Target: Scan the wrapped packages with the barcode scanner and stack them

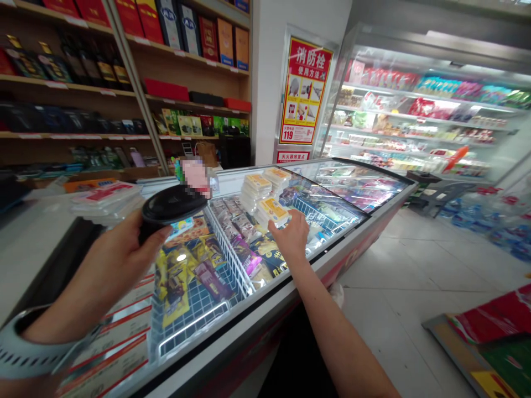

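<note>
Taking the person as the hub and straight ahead as twelve, I see tall wooden shelving point(135, 83) at eleven o'clock, loaded with bottles and boxes. A lit cold display case point(394, 34) stands at one o'clock, its rows full of bright packets. The long chest freezer point(336, 265) runs right in front of the person, from ten o'clock round to one, with a glass top. A red and yellow poster point(307, 88) hangs on the wall between shelving and case, just past twelve.

At eleven, beneath the glass, a white wire basket point(228, 246) holds yellow packets point(174, 282). Stacks of pale packs point(254, 188) with yellow labels stand at twelve, on the freezer's top.

The left hand point(135, 249) is out at eleven, its grip closed round the handle of a black handheld device point(172, 207), whose oval head points toward twelve. The right hand point(292, 232) reaches to twelve with its grip partly open: thumb and fingers sit apart at the near right corner of the front pack point(271, 210), touching it. Whether they pinch it firmly, I can't tell.

A pale perforated band point(37, 337) circles the left wrist, and a slim purple packet point(212, 279) lies among the yellow ones.
</note>
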`<state>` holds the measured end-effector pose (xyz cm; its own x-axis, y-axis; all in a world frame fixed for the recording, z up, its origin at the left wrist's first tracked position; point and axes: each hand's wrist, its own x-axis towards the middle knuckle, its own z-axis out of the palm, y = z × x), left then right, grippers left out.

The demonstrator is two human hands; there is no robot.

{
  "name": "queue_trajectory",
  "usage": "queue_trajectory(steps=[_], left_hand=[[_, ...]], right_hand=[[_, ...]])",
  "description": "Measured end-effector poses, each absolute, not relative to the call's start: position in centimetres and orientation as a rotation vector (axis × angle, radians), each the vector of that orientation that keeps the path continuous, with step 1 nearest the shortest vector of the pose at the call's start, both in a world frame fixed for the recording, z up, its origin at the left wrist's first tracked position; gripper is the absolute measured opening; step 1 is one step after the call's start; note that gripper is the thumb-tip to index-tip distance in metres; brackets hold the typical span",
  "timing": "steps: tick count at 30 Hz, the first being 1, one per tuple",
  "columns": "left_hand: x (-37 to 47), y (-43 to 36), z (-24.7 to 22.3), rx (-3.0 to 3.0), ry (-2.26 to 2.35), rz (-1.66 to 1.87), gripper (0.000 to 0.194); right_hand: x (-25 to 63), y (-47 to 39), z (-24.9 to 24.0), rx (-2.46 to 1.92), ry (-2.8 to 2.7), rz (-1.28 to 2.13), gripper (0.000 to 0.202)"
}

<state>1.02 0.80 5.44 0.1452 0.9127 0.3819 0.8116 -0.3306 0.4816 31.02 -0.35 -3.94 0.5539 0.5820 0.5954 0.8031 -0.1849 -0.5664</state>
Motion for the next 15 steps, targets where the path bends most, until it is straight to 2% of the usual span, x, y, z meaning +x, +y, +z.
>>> queue_trajectory(steps=[12, 15], left_hand=[[0.0, 1.6, 6.3, 2.125, 1.928, 0.983, 0.046], [-0.4, 2.2, 5.9, 2.103, 1.952, 1.077, 0.048]], right_hand=[[33.0, 1.5, -4.8, -2.022, -1.141, -0.162, 0.054], [32.9, 1.0, -4.9, -1.961, -1.145, -0.264, 0.059]])
